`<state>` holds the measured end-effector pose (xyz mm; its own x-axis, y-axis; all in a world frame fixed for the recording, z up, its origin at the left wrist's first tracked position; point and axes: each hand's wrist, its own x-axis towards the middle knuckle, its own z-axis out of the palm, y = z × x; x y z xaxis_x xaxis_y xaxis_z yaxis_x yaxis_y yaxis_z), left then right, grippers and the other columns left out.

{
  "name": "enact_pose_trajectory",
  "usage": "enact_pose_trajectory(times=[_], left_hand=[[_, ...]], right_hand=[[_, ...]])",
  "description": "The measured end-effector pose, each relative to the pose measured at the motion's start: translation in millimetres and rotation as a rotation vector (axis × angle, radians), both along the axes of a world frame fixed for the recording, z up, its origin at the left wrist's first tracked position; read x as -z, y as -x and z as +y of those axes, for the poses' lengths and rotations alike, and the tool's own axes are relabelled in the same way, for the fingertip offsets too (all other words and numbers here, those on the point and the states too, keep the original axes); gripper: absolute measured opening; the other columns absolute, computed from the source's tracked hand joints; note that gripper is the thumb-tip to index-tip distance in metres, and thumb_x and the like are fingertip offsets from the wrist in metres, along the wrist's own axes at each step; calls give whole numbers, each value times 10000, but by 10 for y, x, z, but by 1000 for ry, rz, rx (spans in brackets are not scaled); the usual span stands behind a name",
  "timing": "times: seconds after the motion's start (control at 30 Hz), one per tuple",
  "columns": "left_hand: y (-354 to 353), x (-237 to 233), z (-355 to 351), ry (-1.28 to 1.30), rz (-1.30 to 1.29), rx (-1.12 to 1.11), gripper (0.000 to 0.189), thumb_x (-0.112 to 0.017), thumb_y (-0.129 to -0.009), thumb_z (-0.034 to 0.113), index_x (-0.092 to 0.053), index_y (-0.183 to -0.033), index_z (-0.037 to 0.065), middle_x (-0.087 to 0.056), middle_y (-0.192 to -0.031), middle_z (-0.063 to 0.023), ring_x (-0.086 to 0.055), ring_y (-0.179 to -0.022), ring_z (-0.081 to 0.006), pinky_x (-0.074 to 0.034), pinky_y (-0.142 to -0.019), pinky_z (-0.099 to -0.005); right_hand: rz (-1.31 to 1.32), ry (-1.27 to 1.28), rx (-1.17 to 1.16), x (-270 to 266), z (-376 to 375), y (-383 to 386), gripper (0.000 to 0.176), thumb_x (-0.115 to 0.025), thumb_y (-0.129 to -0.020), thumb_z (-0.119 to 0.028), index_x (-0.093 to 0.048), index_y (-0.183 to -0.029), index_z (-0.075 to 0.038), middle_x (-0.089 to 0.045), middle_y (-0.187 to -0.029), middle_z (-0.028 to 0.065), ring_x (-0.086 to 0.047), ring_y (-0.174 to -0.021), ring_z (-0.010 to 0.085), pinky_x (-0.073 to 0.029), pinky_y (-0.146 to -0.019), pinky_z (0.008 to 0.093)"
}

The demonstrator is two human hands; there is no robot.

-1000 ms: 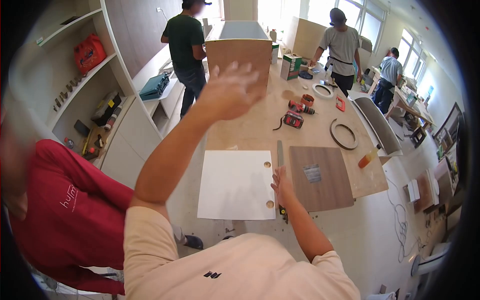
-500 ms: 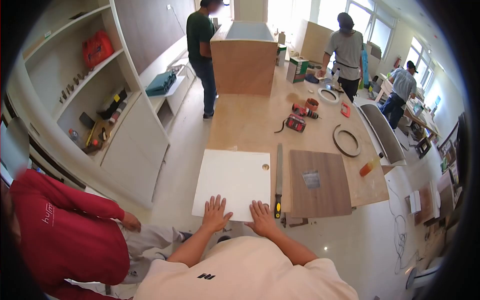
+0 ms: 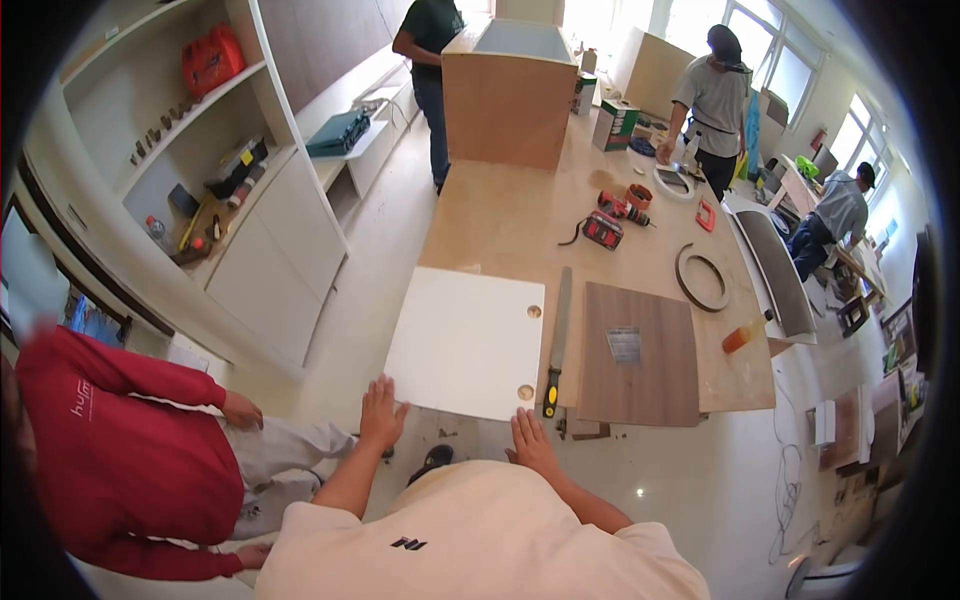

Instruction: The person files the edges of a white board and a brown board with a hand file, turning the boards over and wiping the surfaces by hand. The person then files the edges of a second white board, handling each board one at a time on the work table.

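A white panel [image 3: 462, 340] lies flat at the near end of the wooden worktable [image 3: 490, 220], with two round holes along its right side. My left hand [image 3: 381, 415] is open at the panel's near left corner, fingers stretched out with the tips at the edge. Near the opposite corner my right hand [image 3: 534, 440] is also open, its fingertips just by the near right edge. A flat file [image 3: 561, 330] with a black and yellow handle lies right of the panel. Beyond it rests a brown wood-grain board [image 3: 655, 370] with a grey patch on top.
A red cordless drill [image 3: 606, 225], a roll of edge banding [image 3: 702, 279] and an orange bottle [image 3: 746, 333] lie farther along the table. A plywood box [image 3: 508, 110] stands at the far end. Close on my left is a person in red [image 3: 130, 450]; others stand farther off.
Both hands have drawn back from the panel's top to its near edge, the left one to the corner. The lower hole, previously under my right hand, now shows. The view has shifted slightly.
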<state>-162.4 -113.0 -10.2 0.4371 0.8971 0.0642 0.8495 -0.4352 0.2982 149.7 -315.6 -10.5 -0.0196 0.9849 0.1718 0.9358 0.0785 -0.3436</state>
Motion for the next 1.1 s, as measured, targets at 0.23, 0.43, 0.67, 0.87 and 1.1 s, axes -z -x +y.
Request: enact_pose_trajectory(times=[0.23, 0.43, 0.67, 0.87, 1.1], left_hand=[[-151, 218, 114, 161, -668, -479, 662, -725, -888, 213, -428, -1401, -82, -619, -1248, -231, -634, -1092, -298, -505, -916, -345], [17, 194, 209, 587, -1295, -695, 326, -665, -948, 147, -617, -1204, -51, -680, -1082, -105, -666, -934, -172, -573, -839, -312], [31, 148, 29, 735, -1551, -664, 308, -631, -962, 91, -597, -1239, -40, -684, -1057, -96, -677, -928, -180, -590, -845, -318], [9, 200, 5, 721, -1585, -649, 351, -644, -953, 80, -582, -1277, -42, -690, -1043, -94, -690, -899, -178, -599, -813, -301], [-3, 230, -40, 755, -1726, -723, 356, -654, -957, 119, -587, -1258, -59, -692, -1043, -122, -699, -896, -199, -596, -790, -304]], right_hand=[[-41, 73, 87, -165, -138, 12, 852, -749, -785, -205, -316, -1480, 32, -275, -1567, 236, -242, -1467, 399, -245, -1155, 559], [-149, 86, -57, -398, 68, 201, 771, -742, -796, -208, -389, -1449, 2, -330, -1558, 173, -303, -1446, 341, -267, -1144, 541], [-142, 89, -224, -561, 940, 127, 539, -772, -786, -286, -599, -1244, -60, -571, -1214, 84, -525, -1182, 293, -434, -978, 432], [32, 303, -369, -721, 1602, 333, 588, -821, -726, -326, -606, -1205, -61, -602, -1118, 110, -605, -1031, 292, -502, -842, 405], [2, 667, -324, -915, 2421, 1002, 703, -870, -655, -369, -578, -1218, -66, -610, -1181, 152, -596, -1099, 344, -492, -921, 431]])
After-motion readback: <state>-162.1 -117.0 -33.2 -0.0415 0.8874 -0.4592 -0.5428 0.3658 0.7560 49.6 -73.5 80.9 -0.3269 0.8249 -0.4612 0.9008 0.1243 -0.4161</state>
